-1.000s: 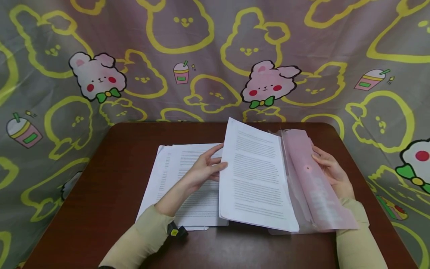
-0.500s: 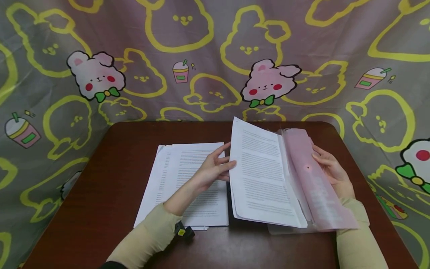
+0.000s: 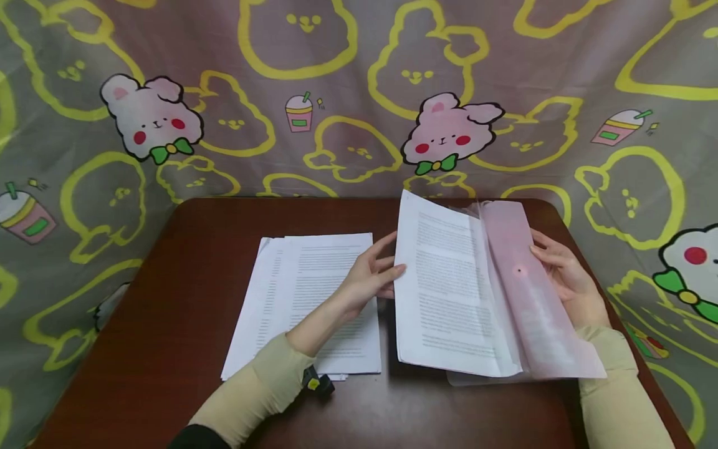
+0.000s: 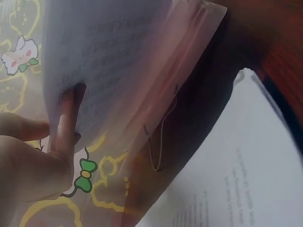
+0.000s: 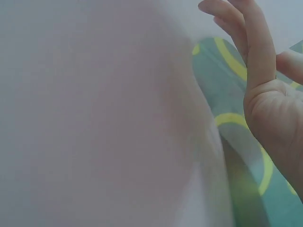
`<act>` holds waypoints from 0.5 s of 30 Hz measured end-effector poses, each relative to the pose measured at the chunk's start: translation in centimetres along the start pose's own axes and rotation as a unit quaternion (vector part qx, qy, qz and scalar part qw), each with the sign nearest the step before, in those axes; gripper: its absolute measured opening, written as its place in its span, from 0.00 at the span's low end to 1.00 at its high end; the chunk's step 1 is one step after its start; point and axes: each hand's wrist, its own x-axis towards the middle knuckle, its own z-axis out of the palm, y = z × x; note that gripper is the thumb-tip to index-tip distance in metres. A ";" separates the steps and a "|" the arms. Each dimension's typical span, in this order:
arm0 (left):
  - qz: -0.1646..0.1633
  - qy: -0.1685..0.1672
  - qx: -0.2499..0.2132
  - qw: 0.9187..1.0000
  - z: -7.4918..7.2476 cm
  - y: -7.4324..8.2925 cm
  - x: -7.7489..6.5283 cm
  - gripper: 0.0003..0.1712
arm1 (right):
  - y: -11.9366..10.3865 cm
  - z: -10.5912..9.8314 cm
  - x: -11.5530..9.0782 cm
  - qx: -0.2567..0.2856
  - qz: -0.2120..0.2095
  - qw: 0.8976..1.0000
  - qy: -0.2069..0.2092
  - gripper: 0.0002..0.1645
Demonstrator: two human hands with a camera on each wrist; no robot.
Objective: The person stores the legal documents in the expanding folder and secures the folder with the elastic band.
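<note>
1. On the dark reddish-brown wooden table [image 3: 140, 312], a flat stack of white printed paper [image 3: 331, 268] is laid to the left, apart from the folder.
2. At the right, a translucent pink plastic folder [image 3: 530, 305] is set with its cover raised; the cover should be held wide and steady so that no corner is snagged. The cover's long axis is run far to near, its near end slanted rightward.
3. Beside the pink cover, a white printed paper sheaf [image 3: 443, 287] is held with its left edge lifted and is best handled as one squared block, without creasing. Its long axis is run near to far, the printed face turned upward.
4. By the left hand [image 3: 367, 277], the sheaf's left edge is pinched, thumb in front, fingers behind.
5. By the right hand [image 3: 569, 274], the cover's outer edge appears pinched, though this is poorly shown.
</note>
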 end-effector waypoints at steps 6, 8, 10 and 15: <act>-0.001 0.026 0.004 1.000 -0.8 0.6 0.0 0.44 | -0.2 0.3 0.3 -0.010 -0.002 1.000 0.013 0.42; -0.001 0.030 0.001 1.000 -1.0 0.9 0.0 0.44 | -0.2 0.5 0.4 -0.017 -0.013 0.999 0.027 0.42; 0.002 0.028 0.001 1.000 -0.9 1.1 0.0 0.44 | -0.1 0.6 0.4 -0.024 -0.024 0.999 0.042 0.42; 0.009 0.014 -0.002 1.000 -0.5 0.9 0.2 0.43 | 0.4 0.8 0.6 -0.056 -0.036 0.995 0.073 0.40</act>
